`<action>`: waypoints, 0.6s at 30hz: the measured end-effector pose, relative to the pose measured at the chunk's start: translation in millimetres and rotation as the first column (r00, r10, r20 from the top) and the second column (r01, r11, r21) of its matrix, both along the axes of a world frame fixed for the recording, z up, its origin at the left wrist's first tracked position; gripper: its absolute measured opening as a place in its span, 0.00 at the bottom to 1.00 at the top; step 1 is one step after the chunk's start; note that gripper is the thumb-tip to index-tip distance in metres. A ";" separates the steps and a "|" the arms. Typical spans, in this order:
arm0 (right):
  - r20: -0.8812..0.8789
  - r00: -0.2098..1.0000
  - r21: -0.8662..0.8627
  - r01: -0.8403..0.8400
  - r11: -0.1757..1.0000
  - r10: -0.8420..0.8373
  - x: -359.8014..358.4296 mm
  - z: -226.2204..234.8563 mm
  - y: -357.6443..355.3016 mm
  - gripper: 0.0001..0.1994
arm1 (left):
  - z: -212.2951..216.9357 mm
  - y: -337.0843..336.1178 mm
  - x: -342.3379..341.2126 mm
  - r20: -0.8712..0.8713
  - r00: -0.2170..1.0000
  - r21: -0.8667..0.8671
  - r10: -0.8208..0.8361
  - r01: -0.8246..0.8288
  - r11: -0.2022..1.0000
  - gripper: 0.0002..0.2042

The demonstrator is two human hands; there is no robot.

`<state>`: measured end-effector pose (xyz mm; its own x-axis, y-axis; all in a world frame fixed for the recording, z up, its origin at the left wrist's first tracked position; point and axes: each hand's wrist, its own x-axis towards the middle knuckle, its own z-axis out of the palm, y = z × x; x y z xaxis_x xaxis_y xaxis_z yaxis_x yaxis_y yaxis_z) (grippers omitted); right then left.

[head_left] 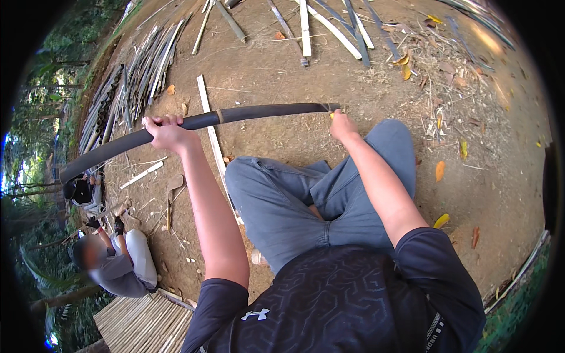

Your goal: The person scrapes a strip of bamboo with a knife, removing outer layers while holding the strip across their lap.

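Observation:
A long dark bamboo pole (265,112) stretches in front of me across my crossed legs, with a pale joint ring near its middle. My left hand (170,134) is wrapped around it left of that ring. At the pole's thin right end, my right hand (344,126) is closed on a small yellow-handled tool (332,115), mostly hidden in the fist. The tool's thin tip seems to touch the pole's end, though its kind is too small to make out.
Bamboo strips (141,65) are piled at the far left, and more pieces (305,29) lie ahead. A pale strip (212,129) rests beside my knee. To the left sits another person (126,259) wearing dark gloves, near a slatted bamboo mat (144,323). Shavings (447,88) litter the right.

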<state>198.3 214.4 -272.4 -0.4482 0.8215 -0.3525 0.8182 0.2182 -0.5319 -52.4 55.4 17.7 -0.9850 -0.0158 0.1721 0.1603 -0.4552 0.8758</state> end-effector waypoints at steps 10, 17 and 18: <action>-0.258 0.964 -0.128 0.029 0.991 -0.061 -5.9 -11.8 -8.6 0.17 | -2.8 -5.7 -3.5 -0.038 0.997 -0.036 -0.070 0.068 0.997 0.18; -0.327 0.919 -0.154 0.180 0.972 -0.222 -8.2 -29.6 2.4 0.16 | -4.2 -10.2 -6.8 -0.029 0.994 0.053 -0.102 0.103 0.993 0.21; -0.341 0.915 -0.160 0.171 0.972 -0.217 -8.0 -27.9 1.8 0.16 | -6.5 -12.5 -7.1 -0.030 0.991 0.103 -0.129 0.131 0.986 0.22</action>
<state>190.3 216.2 -300.2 -0.3984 0.8648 -0.3055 0.5909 -0.0127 -0.8067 -59.4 42.9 11.2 -0.9756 0.0933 0.1987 0.1130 -0.5627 0.8189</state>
